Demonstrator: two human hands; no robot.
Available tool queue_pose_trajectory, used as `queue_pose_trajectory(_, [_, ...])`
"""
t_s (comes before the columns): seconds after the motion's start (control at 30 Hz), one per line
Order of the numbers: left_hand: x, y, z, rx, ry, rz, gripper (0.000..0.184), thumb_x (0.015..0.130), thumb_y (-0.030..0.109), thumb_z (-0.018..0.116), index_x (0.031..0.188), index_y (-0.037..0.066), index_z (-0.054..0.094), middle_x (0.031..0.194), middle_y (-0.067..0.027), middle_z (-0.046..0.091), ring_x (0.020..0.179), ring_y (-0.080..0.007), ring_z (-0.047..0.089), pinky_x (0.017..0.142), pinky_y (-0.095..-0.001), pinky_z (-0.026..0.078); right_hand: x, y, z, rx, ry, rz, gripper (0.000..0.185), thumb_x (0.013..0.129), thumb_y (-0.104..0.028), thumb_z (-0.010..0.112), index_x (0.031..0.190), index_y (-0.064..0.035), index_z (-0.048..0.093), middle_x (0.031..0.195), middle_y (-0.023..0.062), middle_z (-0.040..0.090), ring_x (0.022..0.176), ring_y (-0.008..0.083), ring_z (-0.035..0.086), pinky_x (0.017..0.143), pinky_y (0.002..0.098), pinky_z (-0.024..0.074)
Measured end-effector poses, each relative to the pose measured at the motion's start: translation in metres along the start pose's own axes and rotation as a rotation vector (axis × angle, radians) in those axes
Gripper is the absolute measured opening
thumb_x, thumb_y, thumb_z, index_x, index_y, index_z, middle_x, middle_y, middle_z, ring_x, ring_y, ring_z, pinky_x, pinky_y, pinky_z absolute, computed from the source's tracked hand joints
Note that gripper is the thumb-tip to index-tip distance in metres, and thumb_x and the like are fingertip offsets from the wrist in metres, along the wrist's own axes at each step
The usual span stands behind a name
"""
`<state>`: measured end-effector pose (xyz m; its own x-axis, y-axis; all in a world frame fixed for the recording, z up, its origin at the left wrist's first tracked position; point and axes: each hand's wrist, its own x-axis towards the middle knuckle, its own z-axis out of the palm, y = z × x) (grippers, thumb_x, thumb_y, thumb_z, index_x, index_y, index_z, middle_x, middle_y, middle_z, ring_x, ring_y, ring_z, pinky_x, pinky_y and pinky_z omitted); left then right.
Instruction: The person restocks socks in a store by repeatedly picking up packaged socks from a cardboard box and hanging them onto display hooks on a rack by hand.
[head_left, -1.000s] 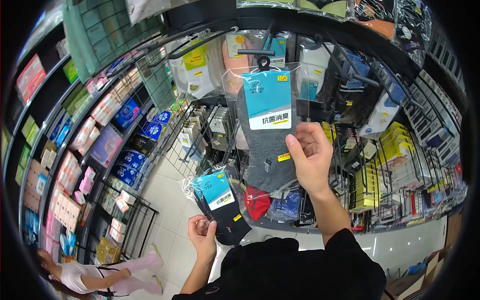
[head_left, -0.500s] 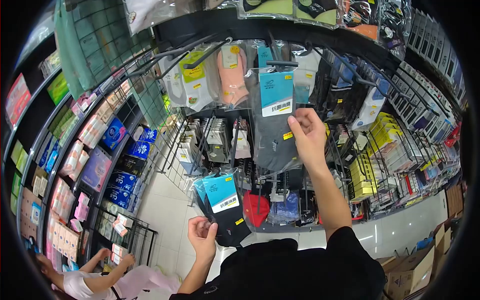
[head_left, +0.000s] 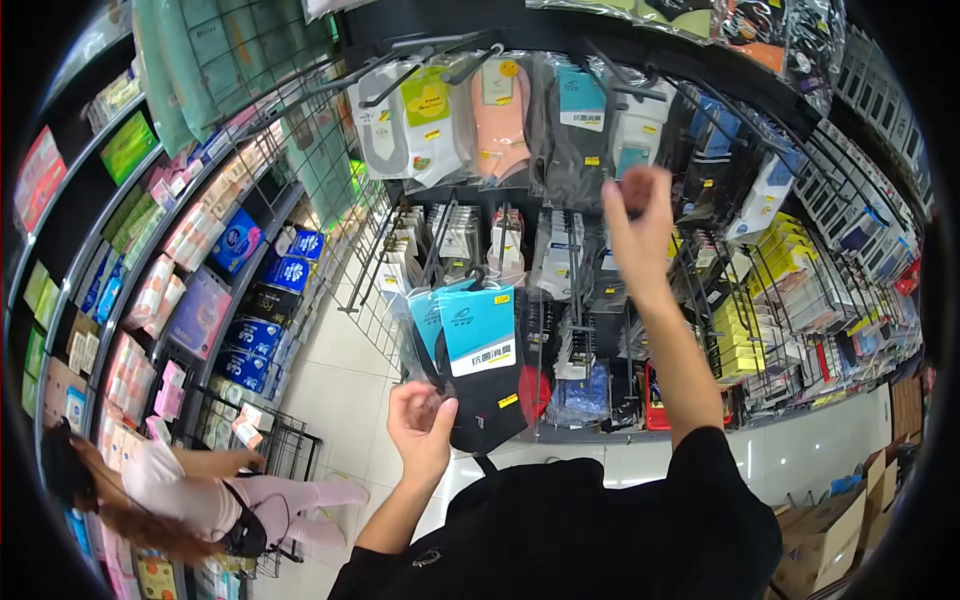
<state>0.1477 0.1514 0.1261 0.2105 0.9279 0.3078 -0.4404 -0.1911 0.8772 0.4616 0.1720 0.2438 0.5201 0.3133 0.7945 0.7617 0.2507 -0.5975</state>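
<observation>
In my left hand (head_left: 422, 430) are packs of black socks (head_left: 485, 420) in clear plastic, with blue-and-white header cards. The fingers are curled, and the thumb presses at the packs' lower left edge. My right hand (head_left: 642, 215) is raised before the rack, its fingers bent and thumb apart, with nothing visible in them. It is slightly blurred. Just up and left of it hangs a pack of dark grey socks (head_left: 570, 150) with a similar blue card. A pink sock pack (head_left: 502, 125) and white sock packs (head_left: 430, 130) hang further left.
Metal hooks (head_left: 450, 65) stick out from the rack. Left, a wire grid panel (head_left: 365, 250) adjoins shelves with blue tissue packs (head_left: 255, 335). A person (head_left: 190, 490) stands at a black wire cart (head_left: 285, 450). Cardboard boxes (head_left: 840, 530) are at lower right.
My right hand has let go of the dark grey sock pack, which now hangs farther back on the rack. The left hand's packs have risen slightly. The person at left has turned and moved.
</observation>
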Motion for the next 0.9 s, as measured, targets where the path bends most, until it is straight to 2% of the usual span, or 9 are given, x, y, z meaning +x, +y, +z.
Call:
queue_pose_trajectory(0.03, [0.002, 0.001, 0.003, -0.019, 0.023, 0.011, 0.034, 0.085, -0.009, 0.066, 0.109, 0.005, 0.046, 0.094, -0.0016, 0.055, 0.082, -0.0063, 0.052, 0.072, -0.0206, 0.042, -0.022, -0.018, -0.007, 0.14, -0.189, -0.039, 0.025, 0.086, -0.013, 0.069, 0.103, -0.0007, 0.055, 0.085, 0.005, 0.059, 0.077, 0.0139, 0.057, 0.071, 0.0291, 0.0477])
queue_pose_trajectory(0.07, [0.004, -0.001, 0.001, 0.002, 0.01, 0.032, 0.034, 0.084, -0.009, 0.066, 0.108, 0.005, 0.046, 0.093, -0.0015, 0.056, 0.081, -0.0063, 0.052, 0.072, -0.0205, 0.042, -0.048, -0.032, -0.012, 0.222, -0.336, -0.005, 0.025, 0.084, -0.012, 0.071, 0.101, -0.0013, 0.056, 0.082, 0.0035, 0.06, 0.075, 0.0116, 0.058, 0.069, 0.0269, 0.0474])
queue_pose_trajectory(0.1, [0.005, -0.001, 0.002, 0.004, 0.021, 0.022, 0.034, 0.084, -0.009, 0.066, 0.108, 0.005, 0.046, 0.093, -0.0015, 0.056, 0.081, -0.0063, 0.052, 0.072, -0.0205, 0.042, -0.07, -0.048, -0.018, 0.403, -0.497, 0.168, 0.026, 0.083, -0.012, 0.073, 0.101, -0.0019, 0.057, 0.082, 0.0031, 0.06, 0.075, 0.0105, 0.059, 0.068, 0.026, 0.0476])
queue_pose_trajectory(0.2, [0.01, -0.002, 0.008, -0.034, -0.037, 0.029, 0.036, 0.082, -0.01, 0.068, 0.107, 0.005, 0.046, 0.093, -0.0025, 0.056, 0.084, -0.0075, 0.054, 0.074, -0.0217, 0.043, -0.11, -0.061, -0.024, 0.438, -0.759, 0.229, 0.025, 0.082, -0.015, 0.076, 0.093, -0.0018, 0.059, 0.078, 0.0035, 0.06, 0.068, 0.0096, 0.058, 0.062, 0.0256, 0.0473])
queue_pose_trajectory(0.3, [0.011, -0.003, 0.015, -0.031, -0.075, 0.071, 0.038, 0.081, -0.01, 0.069, 0.107, 0.006, 0.046, 0.092, -0.0026, 0.056, 0.083, -0.0083, 0.054, 0.074, -0.022, 0.043, -0.119, -0.05, -0.029, 0.383, -0.641, 0.09, 0.019, 0.086, -0.011, 0.072, 0.086, 0.0005, 0.058, 0.076, 0.0036, 0.059, 0.068, 0.0085, 0.058, 0.061, 0.0242, 0.0465])
queue_pose_trajectory(0.37, [0.013, -0.005, 0.01, -0.03, -0.115, 0.095, 0.04, 0.079, -0.011, 0.07, 0.107, 0.006, 0.046, 0.092, -0.0032, 0.056, 0.084, -0.0092, 0.055, 0.075, -0.0221, 0.043, -0.116, -0.049, -0.036, 0.46, -0.503, 0.336, 0.016, 0.089, -0.01, 0.07, 0.088, 0.0006, 0.057, 0.078, 0.0026, 0.06, 0.073, 0.0064, 0.058, 0.063, 0.0233, 0.047])
queue_pose_trajectory(0.43, [0.014, -0.009, 0.007, 0.054, -0.026, 0.117, 0.039, 0.08, -0.011, 0.069, 0.107, 0.006, 0.046, 0.093, -0.0036, 0.057, 0.083, -0.0093, 0.055, 0.075, -0.0217, 0.042, -0.097, -0.049, -0.045, 0.543, -0.433, 0.45, 0.013, 0.093, -0.006, 0.063, 0.1, 0.0018, 0.055, 0.087, 0.005, 0.066, 0.079, 0.0059, 0.059, 0.069, 0.0218, 0.0487])
queue_pose_trajectory(0.67, [0.011, -0.019, 0.0, 0.086, 0.008, 0.017, 0.036, 0.082, -0.009, 0.067, 0.106, 0.007, 0.046, 0.089, -0.0009, 0.056, 0.08, -0.007, 0.05, 0.074, -0.0218, 0.04, -0.037, -0.048, -0.057, 0.51, -0.225, 0.203, 0.01, 0.094, -0.004, 0.061, 0.099, 0.0025, 0.056, 0.086, 0.0033, 0.065, 0.077, 0.0036, 0.058, 0.067, 0.0192, 0.0447])
queue_pose_trajectory(0.9, [0.006, -0.025, -0.005, 0.096, 0.043, -0.002, 0.037, 0.082, -0.011, 0.065, 0.107, 0.007, 0.045, 0.089, -0.0015, 0.057, 0.078, -0.0068, 0.049, 0.073, -0.0216, 0.039, -0.017, -0.039, -0.048, 0.534, -0.22, 0.223, 0.011, 0.095, -0.007, 0.062, 0.095, 0.0014, 0.055, 0.082, 0.0006, 0.063, 0.074, 0.0009, 0.053, 0.062, 0.0173, 0.0394])
